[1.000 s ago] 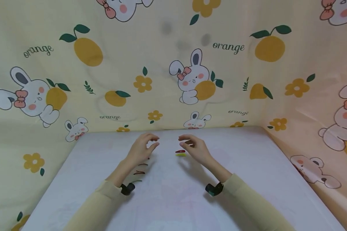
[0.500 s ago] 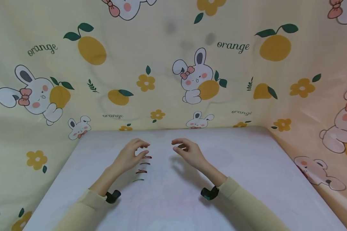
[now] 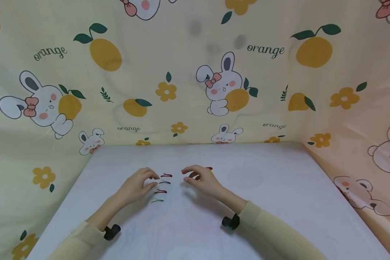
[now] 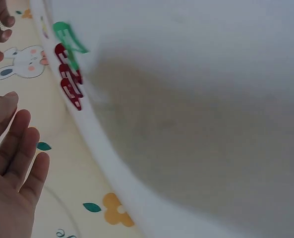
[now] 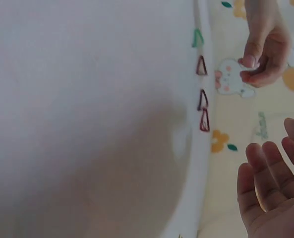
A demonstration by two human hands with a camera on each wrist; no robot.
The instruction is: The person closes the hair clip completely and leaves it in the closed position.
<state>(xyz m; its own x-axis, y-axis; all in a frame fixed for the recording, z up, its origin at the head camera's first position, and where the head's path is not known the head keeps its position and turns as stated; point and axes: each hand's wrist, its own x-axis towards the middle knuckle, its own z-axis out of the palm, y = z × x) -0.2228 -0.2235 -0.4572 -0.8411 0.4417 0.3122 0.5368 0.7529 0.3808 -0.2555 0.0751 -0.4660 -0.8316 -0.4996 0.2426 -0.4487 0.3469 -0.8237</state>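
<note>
Several open snap hair clips lie in a column on the white table. In the head view these are a dark red clip (image 3: pixel 167 175), a dark clip (image 3: pixel 164 182), a red clip (image 3: pixel 160 191) and, nearest me, a green clip (image 3: pixel 157 200). My left hand (image 3: pixel 139 186) is just left of the column, fingertips close by the dark clip, fingers loosely bent. To the column's right hovers my right hand (image 3: pixel 203 180), its fingers relaxed and apart. A red clip (image 3: pixel 209 168) and a bit of yellow show from behind it, mostly hidden. Both palms look bare in the wrist views.
The white table (image 3: pixel 195 231) reaches back to a cream curtain (image 3: pixel 182 72) printed with rabbits and oranges, which also runs along both sides. Each wrist wears a small black camera, such as the left wrist camera (image 3: pixel 112 232).
Both hands have come nearer me and shifted left. The left hand has moved off the clip column, uncovering it; the right now partly covers the red and yellow clips.
</note>
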